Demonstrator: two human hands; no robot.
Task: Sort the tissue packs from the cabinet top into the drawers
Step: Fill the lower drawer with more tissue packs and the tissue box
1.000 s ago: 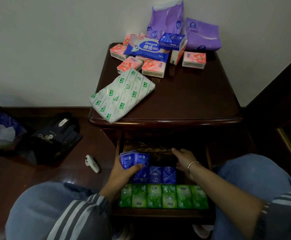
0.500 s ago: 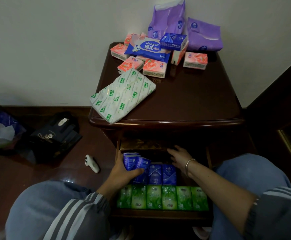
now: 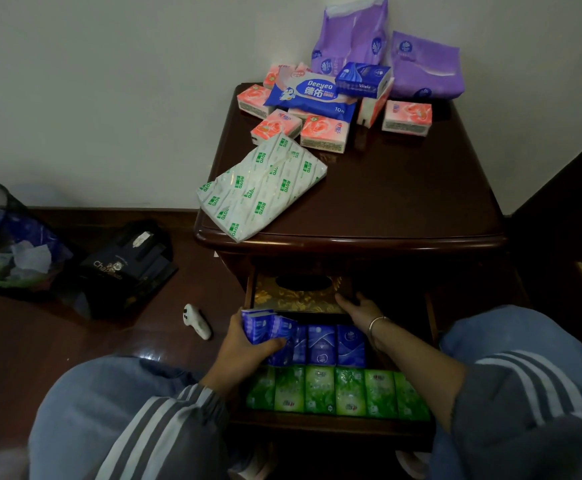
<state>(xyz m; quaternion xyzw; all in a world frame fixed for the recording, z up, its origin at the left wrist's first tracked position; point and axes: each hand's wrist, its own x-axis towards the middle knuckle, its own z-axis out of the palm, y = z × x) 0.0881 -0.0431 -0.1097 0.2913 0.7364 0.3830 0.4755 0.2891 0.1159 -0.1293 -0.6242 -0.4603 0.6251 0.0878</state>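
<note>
1. Left of the drawer [image 3: 317, 426]: the left sleeve [image 3: 164, 420], dark grey-blue, with pale stripes along it and a gathered cuff.
2. Right of the drawer: the right sleeve [image 3: 525, 393], same cloth and same stripes (its edge sits far up the forearm).
3. Over the drawer: a thin silver bracelet [image 3: 376, 322] on the right wrist.
4. On both sides of the drawer: wide light-blue trousers [image 3: 109, 386].

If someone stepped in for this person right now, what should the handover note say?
Left hand grips blue packs at the left end of the open drawer.
Right hand lies open against the gold box at the drawer's back.
Done: a green row in front, a blue row behind it.
Left: set down the held packs, then sort the pink packs, purple bags, white-green pack and Deeyeo pack on the cabinet top.
</note>
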